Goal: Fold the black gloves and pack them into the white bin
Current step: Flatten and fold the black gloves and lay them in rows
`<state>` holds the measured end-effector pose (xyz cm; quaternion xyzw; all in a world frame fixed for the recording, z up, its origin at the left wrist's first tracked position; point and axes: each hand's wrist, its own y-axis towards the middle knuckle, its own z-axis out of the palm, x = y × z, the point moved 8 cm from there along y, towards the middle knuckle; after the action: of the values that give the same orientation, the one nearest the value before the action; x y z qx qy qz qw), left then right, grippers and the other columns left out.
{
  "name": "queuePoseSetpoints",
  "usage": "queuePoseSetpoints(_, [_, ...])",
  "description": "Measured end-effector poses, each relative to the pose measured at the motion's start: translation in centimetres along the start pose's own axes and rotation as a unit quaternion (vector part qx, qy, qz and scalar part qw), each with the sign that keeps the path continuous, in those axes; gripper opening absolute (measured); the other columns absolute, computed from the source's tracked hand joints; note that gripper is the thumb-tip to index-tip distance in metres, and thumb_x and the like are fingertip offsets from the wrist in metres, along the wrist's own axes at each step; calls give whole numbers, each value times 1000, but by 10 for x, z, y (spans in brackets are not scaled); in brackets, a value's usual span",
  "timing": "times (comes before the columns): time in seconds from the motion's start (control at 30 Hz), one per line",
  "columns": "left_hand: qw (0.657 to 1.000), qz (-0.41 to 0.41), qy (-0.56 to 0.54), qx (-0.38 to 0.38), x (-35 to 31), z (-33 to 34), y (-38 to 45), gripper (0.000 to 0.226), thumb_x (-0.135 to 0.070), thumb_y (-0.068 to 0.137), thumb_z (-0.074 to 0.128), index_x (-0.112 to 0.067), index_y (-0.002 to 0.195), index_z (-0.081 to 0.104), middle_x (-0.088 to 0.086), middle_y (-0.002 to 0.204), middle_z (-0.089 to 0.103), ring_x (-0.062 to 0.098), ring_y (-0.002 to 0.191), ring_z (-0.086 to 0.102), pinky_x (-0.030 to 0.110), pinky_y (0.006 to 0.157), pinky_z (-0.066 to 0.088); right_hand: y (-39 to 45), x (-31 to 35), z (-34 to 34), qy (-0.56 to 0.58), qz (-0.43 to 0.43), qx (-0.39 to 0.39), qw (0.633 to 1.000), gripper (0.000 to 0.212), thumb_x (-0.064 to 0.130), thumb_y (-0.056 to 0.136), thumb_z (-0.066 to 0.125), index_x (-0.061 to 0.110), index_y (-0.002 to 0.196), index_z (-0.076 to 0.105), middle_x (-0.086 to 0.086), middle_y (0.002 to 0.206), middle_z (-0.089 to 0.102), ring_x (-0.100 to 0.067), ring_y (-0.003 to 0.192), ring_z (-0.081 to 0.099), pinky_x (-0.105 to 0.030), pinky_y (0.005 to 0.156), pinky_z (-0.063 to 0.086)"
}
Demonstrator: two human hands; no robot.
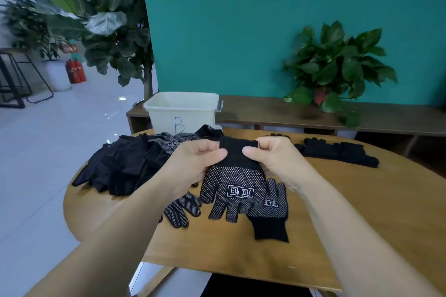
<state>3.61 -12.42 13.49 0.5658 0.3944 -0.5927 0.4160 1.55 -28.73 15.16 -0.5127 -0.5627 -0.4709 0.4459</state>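
We held one glove (235, 176) by its cuff, left hand (193, 164) and right hand (272, 154) pinching either edge. Its length hung from our fingers toward us. The bin (181, 113) sat just beyond, slightly nearer the left hand.

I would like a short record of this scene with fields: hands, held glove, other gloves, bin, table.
left hand: left hand pinches the cuff of the held glove
right hand: right hand pinches the same cuff from the other side
held glove: held glove, dotted side to the camera, fingers hanging down
other gloves: glove pile at left; loose glove on the table; flat gloves at right
bin: white bin, marked B, behind the table
table: wooden table
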Motion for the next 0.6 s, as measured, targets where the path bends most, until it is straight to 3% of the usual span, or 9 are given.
queuePoseSetpoints(0.1, [1000,-3,-5,-10,3,3,9,22,-5,89,65,1,110,66,16,103,73,29,97,69,51,101,46,4,-5,-9,-4,-5,-12,1000,32,12,89,68,-12,76,52,-17,71,53,-24,64,51,-35,63,44])
queuePoseSetpoints(0.2, [1000,-7,-8,-14,7,9,21,36,-11,80,73,1,114,65,17,106,73,34,104,68,54,102,46,7,-6,-24,-8,-21,-35,999,34,12,87,70,-1,66,47,-10,59,41,-19,56,39,-25,53,36])
queuePoseSetpoints(0.27, [1000,-10,-8,-6,10,14,31,42,-15,73,75,1,111,66,19,107,72,36,105,67,51,98,50,11,-10,-34,-8,-24,-43,999,37,13,86,72,-4,66,46,-12,63,40,-21,59,36,-25,52,33])
queuePoseSetpoints(0.4, [1000,-12,-5,15,15,26,56,33,-14,73,74,0,103,69,19,104,73,33,98,70,42,86,56,27,-20,-54,3,-13,-63,998,30,12,85,73,1,66,51,-9,58,45,-17,52,42,-21,48,36])
queuePoseSetpoints(0.6, [999,-26,18,27,22,41,103,9,-3,84,70,-2,92,70,20,99,73,32,93,71,44,86,55,58,-32,-84,7,2,-84,996,31,5,83,73,7,60,52,5,49,55,-2,43,50,-14,44,40])
